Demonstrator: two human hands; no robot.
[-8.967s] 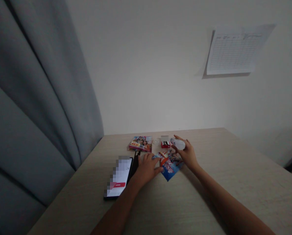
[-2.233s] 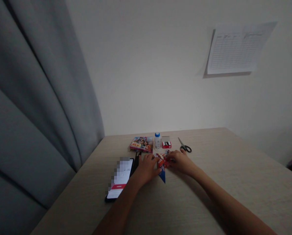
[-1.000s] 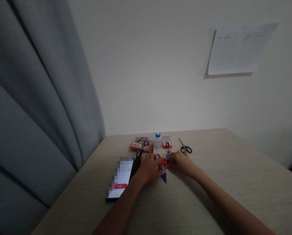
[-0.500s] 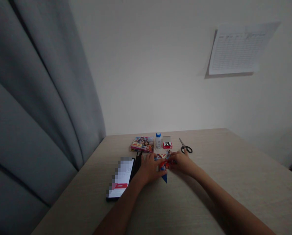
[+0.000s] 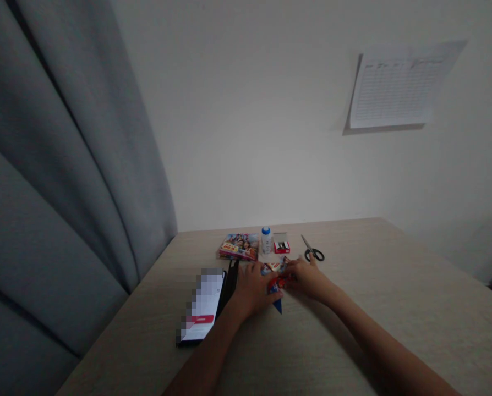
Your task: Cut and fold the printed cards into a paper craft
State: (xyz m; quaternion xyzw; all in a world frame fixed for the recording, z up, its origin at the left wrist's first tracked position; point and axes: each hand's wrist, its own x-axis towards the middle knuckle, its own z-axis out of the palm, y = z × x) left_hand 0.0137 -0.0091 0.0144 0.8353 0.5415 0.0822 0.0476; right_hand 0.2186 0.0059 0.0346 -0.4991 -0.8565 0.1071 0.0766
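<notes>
A folded piece of colourful printed paper (image 5: 276,287), red, white and blue, lies on the wooden table (image 5: 353,319) between my hands. My left hand (image 5: 252,289) lies over its left part with fingers curled down, pressing on it. My right hand (image 5: 306,275) pinches the paper's right edge with its fingertips. A blue corner of the paper pokes out toward me below the hands.
Behind the hands stand a stack of colourful paper (image 5: 238,246), a small white glue bottle with a blue cap (image 5: 266,241), a red and white box (image 5: 281,245) and black-handled scissors (image 5: 312,252). A lit phone (image 5: 200,305) lies at left. A grey curtain (image 5: 64,165) hangs left.
Nine seconds ago my right hand held the white bottle above an unfolded sheet. The bottle now stands at the back, the sheet is folded small, and both hands press it, barely moving lately.
</notes>
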